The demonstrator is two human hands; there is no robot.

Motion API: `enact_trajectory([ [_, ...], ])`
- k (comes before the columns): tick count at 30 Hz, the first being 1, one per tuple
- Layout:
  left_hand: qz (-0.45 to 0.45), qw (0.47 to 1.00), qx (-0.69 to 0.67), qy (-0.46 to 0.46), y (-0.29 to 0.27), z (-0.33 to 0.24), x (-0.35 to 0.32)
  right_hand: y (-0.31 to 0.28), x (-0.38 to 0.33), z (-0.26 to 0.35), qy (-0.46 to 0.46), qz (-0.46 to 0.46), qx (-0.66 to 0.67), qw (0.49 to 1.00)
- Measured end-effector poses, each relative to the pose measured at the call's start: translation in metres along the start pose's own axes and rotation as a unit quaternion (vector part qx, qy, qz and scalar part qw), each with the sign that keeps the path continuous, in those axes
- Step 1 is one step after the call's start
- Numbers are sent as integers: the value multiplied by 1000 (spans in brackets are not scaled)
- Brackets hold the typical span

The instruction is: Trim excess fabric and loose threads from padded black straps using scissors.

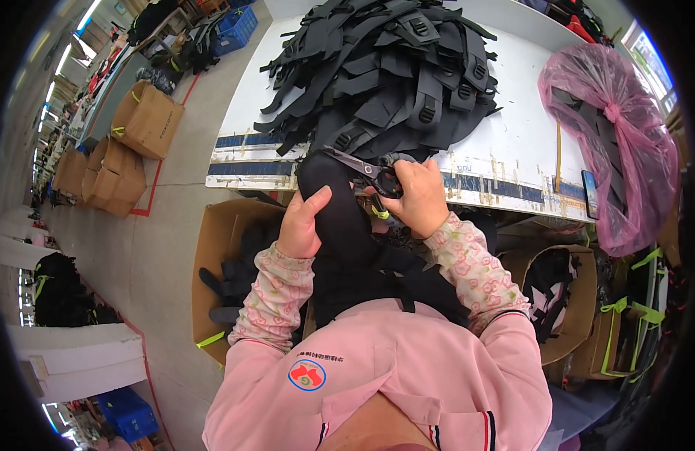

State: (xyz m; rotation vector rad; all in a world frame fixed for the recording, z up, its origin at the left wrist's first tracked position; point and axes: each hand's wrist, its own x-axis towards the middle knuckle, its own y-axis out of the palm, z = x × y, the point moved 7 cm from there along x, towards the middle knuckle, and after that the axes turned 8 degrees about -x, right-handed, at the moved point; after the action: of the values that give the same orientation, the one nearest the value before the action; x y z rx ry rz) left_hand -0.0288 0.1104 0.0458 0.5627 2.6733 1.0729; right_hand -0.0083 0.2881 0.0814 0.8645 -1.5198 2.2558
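My right hand grips a pair of scissors by its black handles, fingers wrapped round them. The blades point left, across the top of a padded black fabric piece. That piece is pinched in my left hand, whose thumb lies on its left side. Both hands are just off the table's near edge, above my lap. Right beyond them a big pile of black straps with plastic buckles covers the white table. Whether the blades touch any thread or fabric cannot be made out.
A phone lies at the table's right edge beside a pink plastic bag of black pieces. Below, open cardboard boxes stand left and right of my legs. More cardboard boxes are on the floor at far left.
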Motion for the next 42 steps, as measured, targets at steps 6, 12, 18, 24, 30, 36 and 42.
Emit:
enact_trajectory([
  [6, 8, 1000, -4, -10, 0, -1, -1, -11, 4, -7, -28, 36, -22, 999],
  [12, 27, 999, -6, -46, 7, 4, -2, -31, 20, -6, -64, 26, -34, 997],
  [18, 50, 996, 3, -71, 19, 4, -5, -41, 32, -5, -122, 32, -91, 988],
  [24, 67, 995, 0, -77, 24, 2, -7, -47, 37, -12, -144, 52, -98, 983],
  [30, 69, 995, 9, -75, 34, 3, -5, -62, 50, -9, -161, 51, -93, 981],
  [36, 104, 990, 16, -97, 39, 5, -5, -69, 62, -2, -217, 39, -123, 968],
  [42, 100, 989, 8, -108, 40, 7, -8, -75, 65, -12, -231, 72, -132, 961],
])
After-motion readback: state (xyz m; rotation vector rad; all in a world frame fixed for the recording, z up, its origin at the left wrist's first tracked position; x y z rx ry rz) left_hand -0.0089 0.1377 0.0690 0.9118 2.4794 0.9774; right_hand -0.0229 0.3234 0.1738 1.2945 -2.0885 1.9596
